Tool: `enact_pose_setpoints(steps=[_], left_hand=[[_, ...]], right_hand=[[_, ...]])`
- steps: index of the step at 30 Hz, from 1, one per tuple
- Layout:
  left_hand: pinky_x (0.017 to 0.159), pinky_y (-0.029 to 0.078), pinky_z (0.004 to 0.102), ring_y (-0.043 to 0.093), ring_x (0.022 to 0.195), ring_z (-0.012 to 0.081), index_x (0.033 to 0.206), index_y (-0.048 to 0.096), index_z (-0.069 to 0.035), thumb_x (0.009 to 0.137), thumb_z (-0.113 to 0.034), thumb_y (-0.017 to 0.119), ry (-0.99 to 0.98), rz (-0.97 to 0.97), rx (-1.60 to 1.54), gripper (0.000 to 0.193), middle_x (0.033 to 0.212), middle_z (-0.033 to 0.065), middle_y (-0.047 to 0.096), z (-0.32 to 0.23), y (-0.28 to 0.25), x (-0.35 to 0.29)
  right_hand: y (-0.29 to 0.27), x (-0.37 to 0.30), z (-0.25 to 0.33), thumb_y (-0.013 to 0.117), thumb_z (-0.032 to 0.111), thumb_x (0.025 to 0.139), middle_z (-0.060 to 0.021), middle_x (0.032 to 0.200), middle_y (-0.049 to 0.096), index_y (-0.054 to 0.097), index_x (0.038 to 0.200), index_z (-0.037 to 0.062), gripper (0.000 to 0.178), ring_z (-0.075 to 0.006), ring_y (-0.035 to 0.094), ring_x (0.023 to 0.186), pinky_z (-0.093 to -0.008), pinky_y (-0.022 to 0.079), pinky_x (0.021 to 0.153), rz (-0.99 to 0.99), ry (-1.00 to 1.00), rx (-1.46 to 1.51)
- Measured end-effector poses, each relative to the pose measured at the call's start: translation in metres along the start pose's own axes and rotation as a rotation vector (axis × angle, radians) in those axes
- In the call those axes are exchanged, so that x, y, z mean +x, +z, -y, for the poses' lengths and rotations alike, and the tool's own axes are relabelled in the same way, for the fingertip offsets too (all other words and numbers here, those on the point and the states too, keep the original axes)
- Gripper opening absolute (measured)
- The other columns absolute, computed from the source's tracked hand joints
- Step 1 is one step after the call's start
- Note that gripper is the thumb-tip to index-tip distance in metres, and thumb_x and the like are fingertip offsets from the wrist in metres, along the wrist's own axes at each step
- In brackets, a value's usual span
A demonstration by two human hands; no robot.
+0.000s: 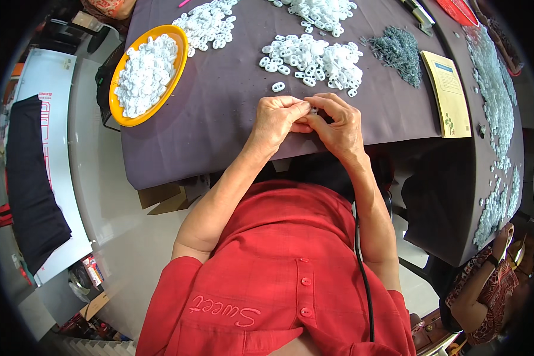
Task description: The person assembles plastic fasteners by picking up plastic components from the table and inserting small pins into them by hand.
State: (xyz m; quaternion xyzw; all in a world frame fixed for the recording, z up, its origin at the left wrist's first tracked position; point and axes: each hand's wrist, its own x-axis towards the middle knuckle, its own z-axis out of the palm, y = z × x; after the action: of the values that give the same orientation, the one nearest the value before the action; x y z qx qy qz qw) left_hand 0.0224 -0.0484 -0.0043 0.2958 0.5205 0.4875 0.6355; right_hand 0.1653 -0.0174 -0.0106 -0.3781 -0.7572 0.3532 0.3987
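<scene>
Just over the table's near edge, my left hand and my right hand meet with their fingertips together. Both are closed in a pinch. Between the thumb and forefinger of the right hand shows a bit of a small white plastic piece. Whatever the left fingertips grip is hidden by the fingers. One loose white oval piece with two holes lies right beyond my hands. Behind it spreads a pile of the same white two-hole pieces.
An orange oval tray full of white pieces stands at left. More white piles lie farther back. Small grey-clear parts and a yellow booklet are to the right. Another person's arm shows at lower right, by clear pieces.
</scene>
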Motion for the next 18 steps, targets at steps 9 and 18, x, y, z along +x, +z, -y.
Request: enact_pose_setpoints(steps=[9, 18], left_hand=[[0.064, 0.055, 0.0277, 0.063, 0.07, 0.0154, 0.088, 0.062, 0.004, 0.086, -0.012, 0.055, -0.008, 0.017, -0.043, 0.017, 0.079, 0.0101, 0.063, 0.0026, -0.0024, 0.0019], [0.063, 0.054, 0.027, 0.062, 0.068, 0.0144, 0.087, 0.062, 0.004, 0.086, -0.012, 0.055, 0.041, -0.033, -0.024, 0.018, 0.078, 0.0087, 0.063, 0.0045, 0.0057, 0.0015]], right_hand=[[0.0008, 0.0017, -0.0051, 0.062, 0.004, 0.071, -0.0106, 0.082, 0.063, 0.063, 0.086, 0.0001, 0.016, -0.0231, 0.062, 0.071, -0.0301, 0.049, 0.063, -0.015, -0.053, -0.025], [-0.0037, 0.0089, 0.0038, 0.063, 0.003, 0.072, -0.0071, 0.085, 0.063, 0.063, 0.091, -0.0009, 0.019, -0.014, 0.058, 0.068, -0.0241, 0.046, 0.062, 0.043, 0.093, 0.047]])
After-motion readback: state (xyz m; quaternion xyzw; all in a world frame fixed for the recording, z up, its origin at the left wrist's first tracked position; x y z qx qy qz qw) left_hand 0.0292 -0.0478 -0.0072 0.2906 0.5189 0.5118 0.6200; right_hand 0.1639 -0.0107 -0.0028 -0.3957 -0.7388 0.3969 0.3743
